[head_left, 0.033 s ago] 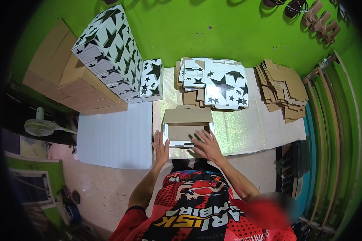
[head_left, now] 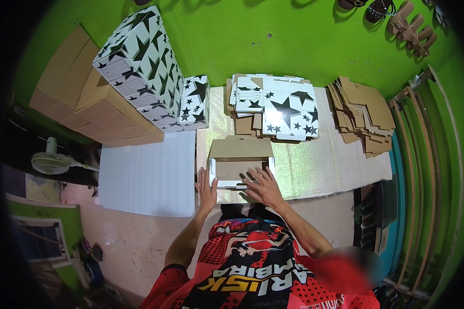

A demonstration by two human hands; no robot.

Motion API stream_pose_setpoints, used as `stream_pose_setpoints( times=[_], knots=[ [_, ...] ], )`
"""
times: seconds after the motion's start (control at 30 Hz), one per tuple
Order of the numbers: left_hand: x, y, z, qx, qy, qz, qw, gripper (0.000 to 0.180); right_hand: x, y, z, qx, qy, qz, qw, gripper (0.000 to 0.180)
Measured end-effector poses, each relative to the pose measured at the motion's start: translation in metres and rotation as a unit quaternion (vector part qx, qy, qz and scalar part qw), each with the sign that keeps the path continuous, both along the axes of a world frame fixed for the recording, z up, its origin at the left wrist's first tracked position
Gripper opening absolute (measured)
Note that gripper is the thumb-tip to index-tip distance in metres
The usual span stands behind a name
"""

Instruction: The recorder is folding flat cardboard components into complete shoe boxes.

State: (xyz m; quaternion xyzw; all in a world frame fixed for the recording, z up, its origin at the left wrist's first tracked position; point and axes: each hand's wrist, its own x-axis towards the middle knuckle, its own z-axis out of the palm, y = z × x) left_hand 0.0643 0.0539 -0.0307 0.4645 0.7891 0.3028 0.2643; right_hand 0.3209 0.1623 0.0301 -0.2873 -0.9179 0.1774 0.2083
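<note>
A small cardboard box (head_left: 241, 149) stands with its lid raised at the back, brown inside and white on its outer sides. My left hand (head_left: 206, 189) lies along the box's left side, fingers stretched out. Over the front right corner of the box, my right hand (head_left: 265, 188) is spread, its fingers apart and reaching over the front wall. Neither hand grips anything. Whether the right fingertips touch the box, I cannot tell.
Behind the box lies a pile of flat white star-patterned cartons (head_left: 288, 108). Flat brown cartons (head_left: 363, 116) are stacked at the right. Folded star-patterned boxes (head_left: 139, 67) and brown boxes (head_left: 111, 116) stand at the left. A fan (head_left: 50, 160) is farther left.
My right hand has shifted very slightly to the left. The box and my left hand look the same.
</note>
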Motion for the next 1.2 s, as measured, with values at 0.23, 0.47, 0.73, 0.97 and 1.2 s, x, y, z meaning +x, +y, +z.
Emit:
stream_pose_setpoints(
  times=[0.23,0.47,0.73,0.97,1.2],
  knots=[
    [-0.005,0.002,-0.006,0.01,0.01,-0.011,1.0,0.069,-0.004,-0.009,-0.031,0.097,-0.037,0.036,0.994,0.029],
    [-0.004,-0.001,-0.008,0.014,0.003,-0.014,1.0,0.068,-0.001,-0.012,-0.024,0.053,-0.006,0.039,0.998,0.028],
    [-0.007,-0.002,-0.001,-0.028,0.018,-0.026,0.999,0.072,-0.005,-0.006,-0.016,0.033,-0.044,0.061,0.997,0.042],
    [-0.007,0.001,0.005,-0.037,0.015,-0.033,0.999,0.072,-0.012,0.007,-0.022,0.081,-0.106,0.083,0.988,0.047],
    [-0.007,0.003,0.002,-0.017,0.033,-0.042,0.998,0.072,-0.013,0.002,-0.033,0.107,-0.111,0.043,0.987,0.05]
  ],
)
